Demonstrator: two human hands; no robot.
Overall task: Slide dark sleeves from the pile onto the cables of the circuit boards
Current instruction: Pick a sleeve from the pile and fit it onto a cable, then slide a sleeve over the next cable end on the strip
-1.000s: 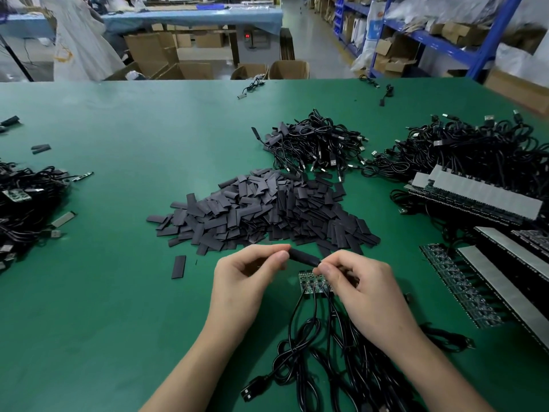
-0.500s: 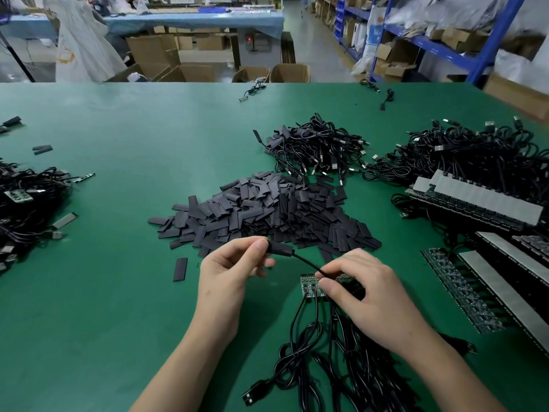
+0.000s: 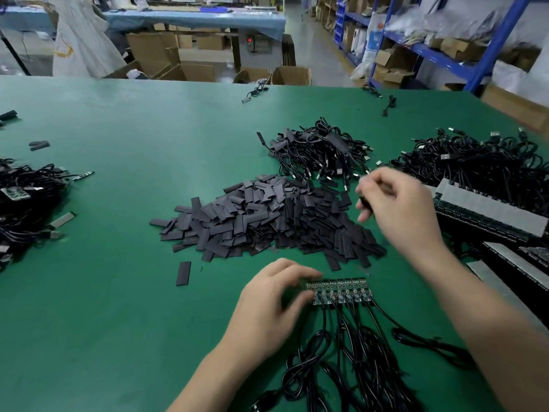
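Sleeves: lying heaped in the pile [image 3: 267, 221] mid-tabletop [image 3: 118, 292]; stray sleeve [image 3: 183, 272] lying just off the pile's near-left edge.
Boards [image 3: 341, 289]: lying as one joined strip just nearer than the pile; cables [image 3: 350, 346] trailing from it in loose coils, away from the pile.
Left hand [image 3: 273, 304]: sitting at the strip's left end, fingers [image 3: 300, 276] curling onto it, seemingly pinching it steady; somewhat blurred.
Right hand [image 3: 398, 209]: hovering over the pile's right edge, fingers [image 3: 364, 215] curled; blur hiding whether gripping a sleeve or nothing, so cannot tell.
Sleeve handling: probably weighing almost nothing, being soft, flat and thin-walled; likely needing a squeeze at the edges to open the mouth; best pinching one end, leaving the other free for the cable.
Cable handling: looking limp, springy and prone to tangling; gripping close to the free end probably helping the feed.
Board handling: looking stiff and light, likely delicate at the cable joints; holding by the edge seeming safest.
Boxes [image 3: 292, 75]: standing open on the floor well beyond the pile, past the tabletop's far edge; contents not showing.
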